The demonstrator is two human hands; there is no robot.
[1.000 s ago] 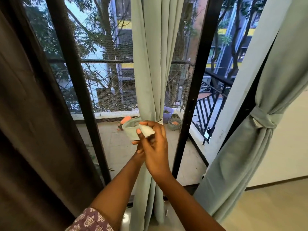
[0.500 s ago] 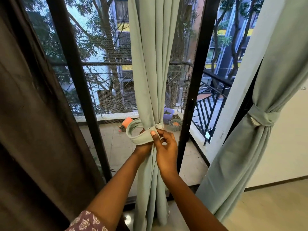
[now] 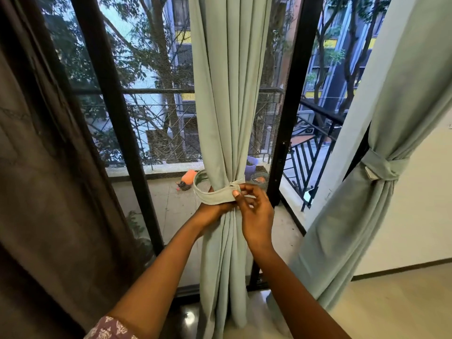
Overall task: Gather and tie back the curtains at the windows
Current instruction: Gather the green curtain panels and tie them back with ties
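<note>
A pale green curtain (image 3: pixel 227 94) hangs gathered in the middle of the window. A matching fabric tie-back band (image 3: pixel 215 195) loops around it at waist height, still loose on its left side. My right hand (image 3: pixel 254 211) pinches the band's end against the front of the curtain with thumb and fingers. My left hand (image 3: pixel 212 211) is under the band and grips the gathered folds; its fingers are mostly hidden behind the cloth. A second pale green curtain (image 3: pixel 381 113) at the right is bound by its own tie-back (image 3: pixel 381 166).
A dark brown curtain (image 3: pixel 41 179) fills the left side. Black window frame posts (image 3: pixel 287 113) stand on either side of the middle curtain. Beyond the glass are a balcony floor with pots (image 3: pixel 252 165), an orange object (image 3: pixel 189 177) and a black railing (image 3: pixel 315 148).
The loose band, held up in front of the curtain a second ago, has been brought around the folds and drawn closer. Both hands have moved to the curtain and closed on it.
</note>
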